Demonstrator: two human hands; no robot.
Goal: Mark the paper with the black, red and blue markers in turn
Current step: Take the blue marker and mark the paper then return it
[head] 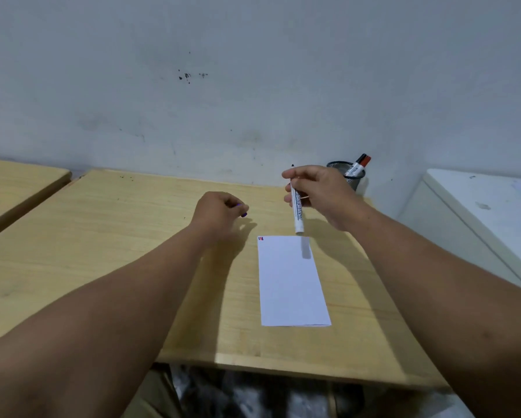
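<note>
1. Paper (292, 282) lay flat on the wooden desk (102, 251), right of centre, long side running from near edge toward far edge. Near short end sat closer to the desk's near edge than to the wall.
2. Small marks (260, 238) were at the paper's far-left corner: red and blue visible, anything else too small to tell.
3. Left hand (220, 211) hovered above the desk just past the paper's far-left corner, fingers curled in around a small dark purple-blue piece (243, 215), probably a marker cap. Only its tip showed.
4. Right hand (319, 191) was above the paper's far edge, pinching a white-barrelled marker (297, 206) near its upper end. Marker hung nearly upright, dark tip pointing up, blunt end down, clear of the paper. Its shadow fell on the paper's far end.
5. Black mesh pen cup (349, 173) stood at the desk's far-right corner by the wall, partly hidden by the right hand. Two markers leaned in it: black-capped one (359, 163), red-capped one (365, 162).
6. Second desk (18, 182) was at left, white cabinet (479, 212) at right.
</note>
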